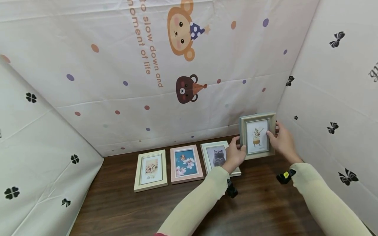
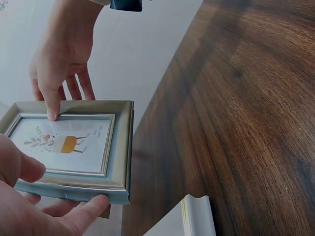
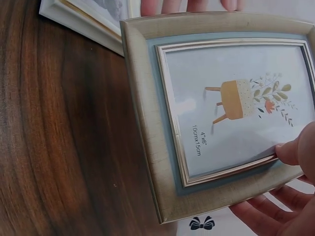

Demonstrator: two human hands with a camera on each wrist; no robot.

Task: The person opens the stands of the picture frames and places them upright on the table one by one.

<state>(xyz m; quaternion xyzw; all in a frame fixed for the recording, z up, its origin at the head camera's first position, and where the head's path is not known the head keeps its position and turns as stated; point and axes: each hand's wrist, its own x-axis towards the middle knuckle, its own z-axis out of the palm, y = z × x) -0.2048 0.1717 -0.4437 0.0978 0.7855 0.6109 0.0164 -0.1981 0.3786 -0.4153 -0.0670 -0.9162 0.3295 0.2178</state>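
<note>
Between the two hands: one gold-and-blue plant-print frame (image 1: 257, 136), raised on edge, face toward the wearer; left hand (image 1: 235, 153) gripping its left side; right hand (image 1: 283, 141) gripping its right side, thumb on the front; just beside the left hand, one white cat-print frame (image 1: 218, 157), partly hidden by it; farther left of that hand, one pink blossom-print frame (image 1: 186, 164), then one cream frame (image 1: 150, 170); these three lying on dark wooden table (image 1: 118, 203).

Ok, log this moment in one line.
left hand: grips plant-picture frame; right hand: grips it; table: cream frame, pink frame, cat-picture frame

Muted-gold, blue-banded picture frame (image 1: 257, 137)
</note>
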